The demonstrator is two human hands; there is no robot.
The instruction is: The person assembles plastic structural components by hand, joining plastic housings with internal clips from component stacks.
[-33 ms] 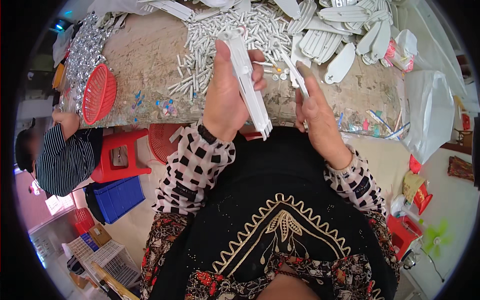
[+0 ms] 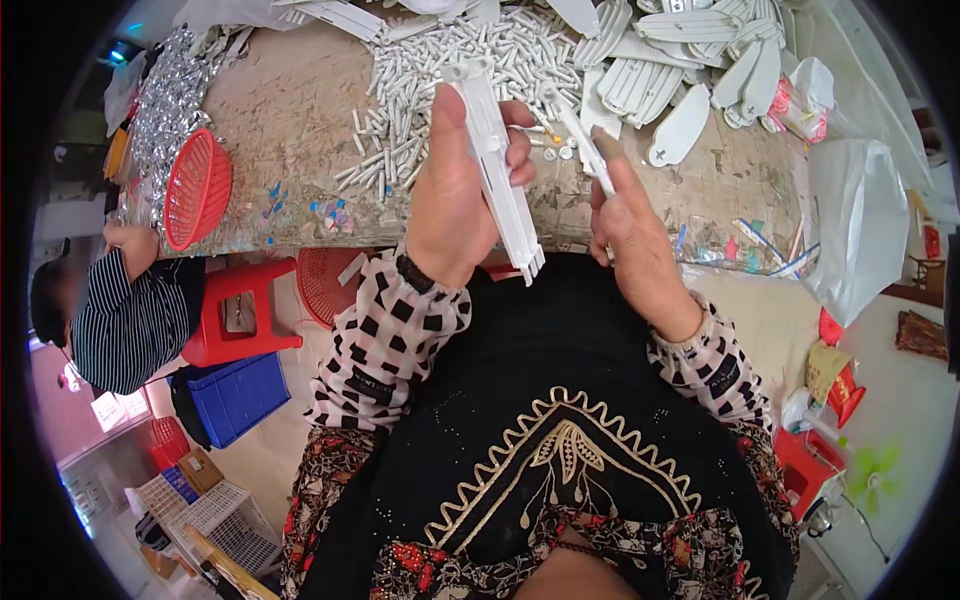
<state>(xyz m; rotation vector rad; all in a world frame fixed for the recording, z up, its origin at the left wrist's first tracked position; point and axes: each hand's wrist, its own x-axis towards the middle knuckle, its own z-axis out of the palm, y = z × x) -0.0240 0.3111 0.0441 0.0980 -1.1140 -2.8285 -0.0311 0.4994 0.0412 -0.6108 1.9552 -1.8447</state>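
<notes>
My left hand (image 2: 450, 205) curls snugly round a frame (image 2: 502, 178), my right hand (image 2: 640, 235) pinches a strip (image 2: 580, 135) — the two apart, many pegs (image 2: 415, 130) lying loose beyond.

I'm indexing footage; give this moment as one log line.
left hand: holds long white part | right hand: holds slim white piece | table: white tubes, white panels

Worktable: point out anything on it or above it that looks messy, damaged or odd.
Blue scraps lie near the front edge of the stained, blotchy worktable, looking like stray debris. The long white part in the left hand and thin white part in the right hand show no clear damage.
</notes>
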